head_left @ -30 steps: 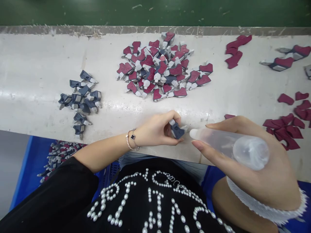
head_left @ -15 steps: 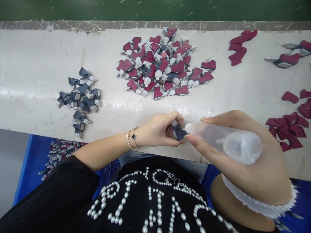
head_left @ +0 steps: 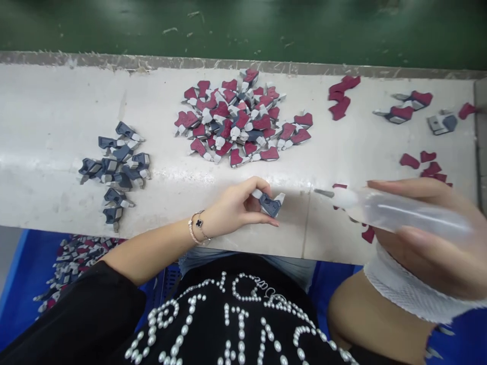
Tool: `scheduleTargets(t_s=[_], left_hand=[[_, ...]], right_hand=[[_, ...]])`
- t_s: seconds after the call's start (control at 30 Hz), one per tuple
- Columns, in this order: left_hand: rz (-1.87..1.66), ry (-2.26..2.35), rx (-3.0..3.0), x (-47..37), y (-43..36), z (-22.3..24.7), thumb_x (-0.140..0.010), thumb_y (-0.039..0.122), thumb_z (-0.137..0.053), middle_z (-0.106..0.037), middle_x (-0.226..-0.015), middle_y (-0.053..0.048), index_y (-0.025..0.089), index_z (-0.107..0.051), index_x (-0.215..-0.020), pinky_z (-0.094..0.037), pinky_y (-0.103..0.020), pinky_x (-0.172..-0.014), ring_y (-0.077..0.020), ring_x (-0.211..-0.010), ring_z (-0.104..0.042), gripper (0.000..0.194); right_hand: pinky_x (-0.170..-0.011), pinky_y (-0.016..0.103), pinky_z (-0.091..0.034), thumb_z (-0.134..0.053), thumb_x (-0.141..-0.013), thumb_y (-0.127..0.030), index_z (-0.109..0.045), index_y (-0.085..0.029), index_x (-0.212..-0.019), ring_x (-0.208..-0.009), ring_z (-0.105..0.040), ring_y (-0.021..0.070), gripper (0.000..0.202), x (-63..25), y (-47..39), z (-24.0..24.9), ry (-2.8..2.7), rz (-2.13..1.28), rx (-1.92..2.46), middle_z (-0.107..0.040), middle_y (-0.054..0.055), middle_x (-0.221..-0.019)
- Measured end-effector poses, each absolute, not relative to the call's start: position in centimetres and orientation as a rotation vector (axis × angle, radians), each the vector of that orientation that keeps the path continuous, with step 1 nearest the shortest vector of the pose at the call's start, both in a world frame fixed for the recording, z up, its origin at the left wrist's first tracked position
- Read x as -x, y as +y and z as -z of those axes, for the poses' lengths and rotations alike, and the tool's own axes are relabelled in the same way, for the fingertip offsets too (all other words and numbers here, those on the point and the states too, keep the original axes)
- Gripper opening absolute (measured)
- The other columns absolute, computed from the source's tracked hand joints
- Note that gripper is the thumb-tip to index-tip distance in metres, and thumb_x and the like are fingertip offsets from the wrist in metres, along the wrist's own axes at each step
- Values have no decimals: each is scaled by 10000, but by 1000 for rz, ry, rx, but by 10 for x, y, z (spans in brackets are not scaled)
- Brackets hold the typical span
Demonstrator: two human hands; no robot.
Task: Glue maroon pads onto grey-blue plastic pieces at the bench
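Slate-blue and grey pieces (head_left: 122, 153) lie loosely clustered on the pale table (head_left: 171, 203), well to the left of the held piece (head_left: 271, 205). Just left of that held piece is the left hand (head_left: 236, 205), its thumb and fingers closed on it in a pinch. The held piece sits at those fingertips, hollow blue side up, its long axis running roughly crosswise, with one pale end toward the palm and the other pointing right and slightly away from the body. Beyond it spreads a pile of maroon-topped pieces (head_left: 242, 119). To its right, across a clear gap, the thin nozzle (head_left: 323, 193) points back at it. The right hand (head_left: 445, 263), the farther one, grips the translucent bottle (head_left: 411, 213), whose long axis also runs crosswise. Farther right and beyond the held piece lie flat maroon pieces (head_left: 410, 161).
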State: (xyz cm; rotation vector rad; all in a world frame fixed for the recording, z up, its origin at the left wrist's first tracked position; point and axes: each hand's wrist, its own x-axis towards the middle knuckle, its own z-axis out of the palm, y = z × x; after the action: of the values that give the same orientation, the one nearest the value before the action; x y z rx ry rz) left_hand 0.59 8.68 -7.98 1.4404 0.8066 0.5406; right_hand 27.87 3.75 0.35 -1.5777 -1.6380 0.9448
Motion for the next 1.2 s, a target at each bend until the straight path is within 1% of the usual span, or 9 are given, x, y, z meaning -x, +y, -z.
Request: scheduleTargets(t_s=[0.13, 0.33, 0.43, 0.5, 0.6, 0.77, 0.9, 0.97, 1.2], left_hand=[[-592, 813, -1507, -7, 86, 77, -796, 374, -824, -680, -996, -22, 204, -591, -1019, -627, -250, -708, -117, -794, -681, 364], [-584, 826, -1630, -7, 83, 73, -828, 338, -798, -726, -952, -16, 202, -616, -988, -637, -258, -770, -139, -886, -718, 278], [-578, 843, -1671, -7, 83, 73, -836, 362, -787, -737, -954, -20, 202, -621, -994, -634, -269, -767, -142, -869, -722, 280], [-560, 858, -1699, -6, 83, 73, -836, 394, -783, -743, -969, -30, 201, -624, -1004, -633, -282, -766, -155, -876, -727, 302], [-546, 861, -1738, -5, 83, 73, -836, 421, -778, -745, -976, -31, 205, -626, -1010, -631, -297, -785, -168, -901, -729, 316], [-518, 838, -1781, -5, 81, 73, -856, 424, -754, -750, -972, -20, 216, -622, -1009, -622, -300, -792, -168, -903, -732, 290], [-520, 860, -1799, -6, 81, 75, -850, 436, -757, -754, -979, -29, 213, -626, -1005, -611, -301, -774, -169, -886, -727, 300], [-533, 868, -1790, -6, 81, 75, -848, 428, -759, -752, -967, -34, 208, -624, -995, -604, -292, -740, -166, -859, -722, 297], [-615, 889, -1723, -7, 76, 81, -837, 405, -766, -759, -954, -51, 198, -609, -935, -615, -303, -760, -173, -861, -731, 277]], right_hand=[[-913, 431, -555, -823, -742, -163, -674, -356, -1045, -1044, -688, 258, 390, -266, 50, 13, -1486, -1093, 1429, -715, 2, -1069], [-1002, 419, -532, -779, -820, -327, -702, -233, -1131, -1132, -670, 240, 334, -243, 73, 48, -1626, -1029, 1580, -730, 58, -1205], [-1003, 394, -530, -787, -802, -395, -640, -239, -1272, -1158, -655, 229, 517, -257, 70, 47, -1655, -995, 1672, -712, 55, -1249], [-958, 443, -535, -770, -805, -466, -620, -218, -1296, -1093, -662, 256, 571, -278, 65, 41, -1626, -906, 1832, -708, 88, -1225], [-786, 500, -531, -738, -796, -556, -701, -173, -1089, -889, -659, 299, 483, -310, 58, 37, -1574, -809, 2107, -723, 137, -1035], [-656, 415, -506, -747, -758, -523, -704, -175, -1058, -766, -642, 252, 462, -321, 60, 48, -1629, -898, 2193, -721, 105, -927], [-539, 371, -480, -712, -788, -452, -676, -191, -825, -579, -618, 206, 266, -311, 69, 50, -1641, -1043, 2157, -704, 47, -705], [-517, 364, -492, -717, -789, -452, -674, -193, -798, -612, -669, 231, 262, -309, 70, 45, -1612, -1080, 2139, -725, 55, -704], [-814, 450, -634, -772, -817, -477, -765, -218, -1029, -861, -767, 270, 334, -292, 50, 15, -1513, -1186, 1949, -800, 53, -862]])
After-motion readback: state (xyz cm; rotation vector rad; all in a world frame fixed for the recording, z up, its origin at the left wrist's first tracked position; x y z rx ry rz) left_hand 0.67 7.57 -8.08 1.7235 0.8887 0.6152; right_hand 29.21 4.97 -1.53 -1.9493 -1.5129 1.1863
